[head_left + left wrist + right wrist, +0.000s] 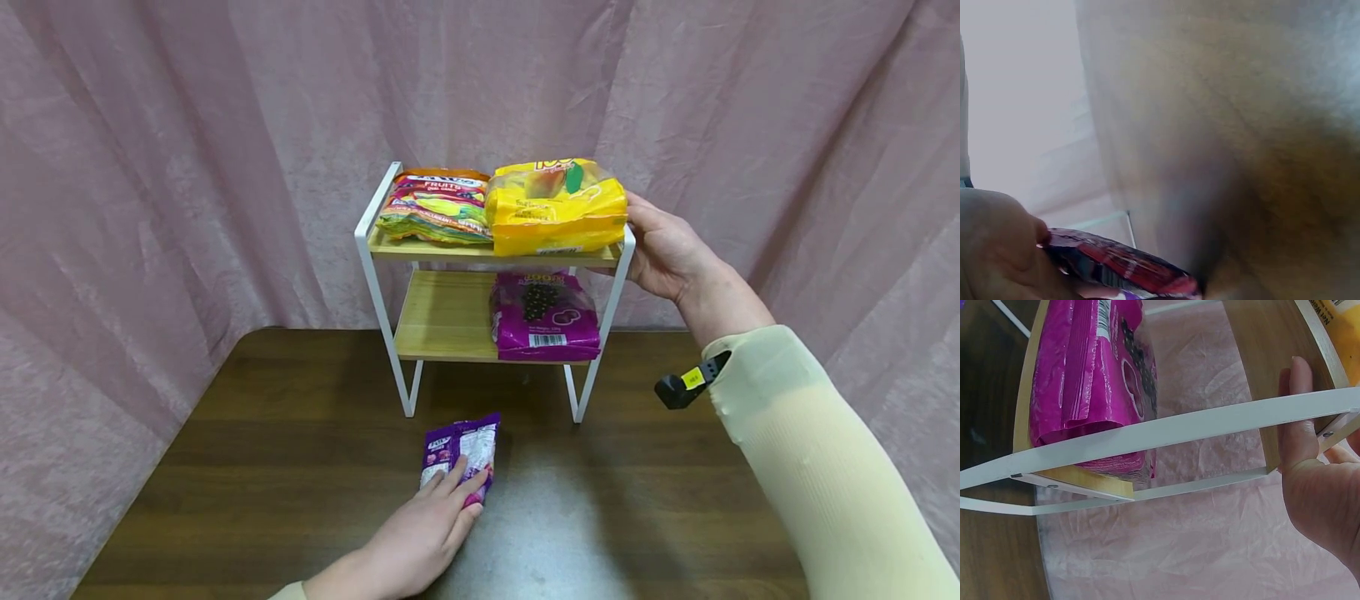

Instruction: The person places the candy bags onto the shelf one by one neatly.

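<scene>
My left hand (pixel 423 533) is over a small purple candy packet (pixel 474 450), fingers across its near part. In the left wrist view the packet (pixel 1129 265) shows edge-on beside the hand (pixel 997 247), between the thumb side and the fingers. My right hand (pixel 667 254) grips the right end of the two-tier shelf rack (pixel 442 312) at its top tier. The right wrist view shows the thumb of this hand (pixel 1322 481) against the underside of the top board, with other fingers higher up, partly hidden by the white frame bar (pixel 1210 431).
On the top tier sit a multicoloured fruit candy bag (pixel 438 204) and, at right, a yellow mango bag (pixel 555 208). A magenta bag (pixel 547 321) is on the lower tier's right side. The rack stands on a dark wooden table (pixel 300 450) before a pink curtain (pixel 300 100).
</scene>
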Motion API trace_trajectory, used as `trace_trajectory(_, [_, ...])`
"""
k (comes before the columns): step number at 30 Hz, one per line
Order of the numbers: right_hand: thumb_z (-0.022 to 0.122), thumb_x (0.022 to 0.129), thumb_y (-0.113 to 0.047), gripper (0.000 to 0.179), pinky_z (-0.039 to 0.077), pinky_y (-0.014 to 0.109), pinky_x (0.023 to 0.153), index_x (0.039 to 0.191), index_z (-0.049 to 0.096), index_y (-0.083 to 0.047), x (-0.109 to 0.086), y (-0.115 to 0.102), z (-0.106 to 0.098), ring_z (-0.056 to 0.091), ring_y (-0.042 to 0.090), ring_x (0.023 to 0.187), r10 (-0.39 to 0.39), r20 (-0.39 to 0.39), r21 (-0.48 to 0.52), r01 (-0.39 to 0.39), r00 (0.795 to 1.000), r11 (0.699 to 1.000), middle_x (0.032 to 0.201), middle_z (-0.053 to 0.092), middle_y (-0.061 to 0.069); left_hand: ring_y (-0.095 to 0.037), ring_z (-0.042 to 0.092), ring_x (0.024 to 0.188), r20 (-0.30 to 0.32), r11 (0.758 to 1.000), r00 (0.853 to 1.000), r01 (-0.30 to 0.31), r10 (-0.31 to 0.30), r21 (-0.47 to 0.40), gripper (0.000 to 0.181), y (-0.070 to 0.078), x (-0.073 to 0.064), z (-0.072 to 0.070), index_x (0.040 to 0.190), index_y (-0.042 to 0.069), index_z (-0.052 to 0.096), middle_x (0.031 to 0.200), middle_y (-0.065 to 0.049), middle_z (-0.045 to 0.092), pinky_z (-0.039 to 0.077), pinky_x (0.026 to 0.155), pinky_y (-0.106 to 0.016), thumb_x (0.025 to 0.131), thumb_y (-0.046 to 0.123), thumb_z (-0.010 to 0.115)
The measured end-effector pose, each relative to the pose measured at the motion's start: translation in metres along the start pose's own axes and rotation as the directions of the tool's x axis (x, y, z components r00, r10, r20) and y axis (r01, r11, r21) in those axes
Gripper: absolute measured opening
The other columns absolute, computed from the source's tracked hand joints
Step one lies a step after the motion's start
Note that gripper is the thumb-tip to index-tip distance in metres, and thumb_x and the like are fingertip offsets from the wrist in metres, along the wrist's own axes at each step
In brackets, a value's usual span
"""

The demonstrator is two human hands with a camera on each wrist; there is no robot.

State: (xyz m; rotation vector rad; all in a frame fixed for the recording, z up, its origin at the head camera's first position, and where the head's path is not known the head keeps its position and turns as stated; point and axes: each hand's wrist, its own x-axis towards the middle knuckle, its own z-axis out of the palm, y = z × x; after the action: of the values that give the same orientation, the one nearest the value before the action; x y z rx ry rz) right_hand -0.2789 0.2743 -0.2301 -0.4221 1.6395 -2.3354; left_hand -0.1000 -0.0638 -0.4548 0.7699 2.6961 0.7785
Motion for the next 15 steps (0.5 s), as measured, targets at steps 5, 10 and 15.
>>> trace_trajectory(5, [0.049, 0.11, -0.028, 0.052, 0.058, 0.047, 0.089, 0.159, 0.033, -0.023, 0.0, 0.0, 0.0, 0.069, 0.023, 0.107, -0.001, -0.008, -0.003, 0.001, 1.0, 1.0, 0.131, 0.053, 0.013, -0.04, 0.027, 0.15, -0.027, 0.985, 1.0, -0.014, 0.01, -0.172, 0.056, -0.009, -0.005, -0.003, 0.161, 0.033, 0.034, 0.168, -0.007, 0.022, 0.029, 0.116, -0.064, 0.11, 0.054, 0.027])
trace_trajectory(10, [0.048, 0.111, -0.028, 0.052, 0.059, 0.047, 0.087, 0.16, 0.032, -0.022, 0.001, 0.0, -0.001, 0.069, 0.024, 0.106, -0.007, -0.004, 0.001, 0.007, 1.0, 1.0, 0.13, 0.055, 0.012, -0.034, 0.022, 0.152, -0.033, 0.948, 0.999, -0.025, 0.015, -0.318, 0.053, -0.014, -0.01, -0.004, 0.162, 0.035, 0.03, 0.169, 0.0, 0.018, 0.025, 0.117, -0.064, 0.111, 0.051, 0.029])
trace_trajectory(15, [0.046, 0.111, -0.027, 0.051, 0.059, 0.047, 0.087, 0.159, 0.032, -0.022, 0.002, 0.001, 0.0, 0.069, 0.023, 0.105, -0.01, 0.003, -0.001, 0.01, 1.0, 1.0, 0.128, 0.056, 0.013, -0.033, 0.019, 0.153, -0.057, 0.869, 0.998, -0.025, -0.003, -0.494, 0.05, -0.015, -0.012, -0.005, 0.162, 0.031, 0.032, 0.169, -0.002, 0.02, 0.018, 0.119, -0.063, 0.113, 0.041, 0.031])
